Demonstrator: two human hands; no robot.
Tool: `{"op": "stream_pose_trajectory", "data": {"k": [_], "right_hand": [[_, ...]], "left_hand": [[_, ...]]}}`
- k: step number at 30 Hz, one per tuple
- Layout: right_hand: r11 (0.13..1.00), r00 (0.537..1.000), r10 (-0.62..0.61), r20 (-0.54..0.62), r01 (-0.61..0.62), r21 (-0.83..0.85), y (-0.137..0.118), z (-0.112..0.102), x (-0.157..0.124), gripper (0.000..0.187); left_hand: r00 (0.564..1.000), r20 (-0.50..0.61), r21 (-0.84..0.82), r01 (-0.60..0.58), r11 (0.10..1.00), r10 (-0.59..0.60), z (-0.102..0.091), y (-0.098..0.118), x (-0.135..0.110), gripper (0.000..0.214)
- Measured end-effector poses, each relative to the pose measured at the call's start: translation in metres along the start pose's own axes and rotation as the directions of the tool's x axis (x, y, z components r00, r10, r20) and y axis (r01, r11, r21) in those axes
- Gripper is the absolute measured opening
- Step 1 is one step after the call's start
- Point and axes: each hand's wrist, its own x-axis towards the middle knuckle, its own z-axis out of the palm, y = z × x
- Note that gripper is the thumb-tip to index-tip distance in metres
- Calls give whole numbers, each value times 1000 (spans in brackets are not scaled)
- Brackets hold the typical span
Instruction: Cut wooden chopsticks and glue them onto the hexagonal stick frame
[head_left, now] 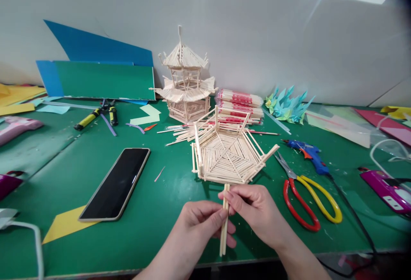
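Note:
Two pale wooden sticks point(224, 241) stand side by side, nearly upright, above the table's front edge. My left hand point(204, 224) pinches them around the middle between thumb and fingers. My right hand point(253, 207) has its thumb and fingertips closed on their upper end. Just beyond my hands sits a six-sided stick frame point(224, 156) with a ribbed floor and short posts along its rim. Behind it rises a small stick pagoda point(184, 87) with two roof tiers. Loose sticks point(181, 135) lie between the two.
Red-handled and yellow-handled scissors point(295, 181) and a blue glue gun point(308, 153) lie right. A phone point(117, 186) rests on yellow paper at left. Bagged stick bundles point(239, 104), folded paper leaves point(289, 104), pliers point(96, 115) and coloured boards point(105, 78) are along the back.

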Motion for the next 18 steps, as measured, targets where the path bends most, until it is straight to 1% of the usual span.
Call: {"op": "stream_pose_trajectory", "data": {"k": [4, 10, 14, 18], "right_hand": [[1000, 1000, 6, -9, -6, -5, 0, 1, 2, 39], [1000, 1000, 17, -19, -17, -3, 3, 2, 4, 39], [999, 999, 21, -31, -19, 46, 5, 0, 8, 37], [995, 996, 32, -83, -25, 92, 8, 0, 14, 33]], "left_hand": [[1000, -3, 0, 0, 1000, 0, -3, -1, 1, 25], [1000, -14, 6, 1, 1000, -1, -2, 3, 5, 24], [1000, -6, 6, 21, 1000, -21, -1, 5, 9, 24], [1000, 0, -38, 28, 999, -28, -2, 7, 13, 22]]}}
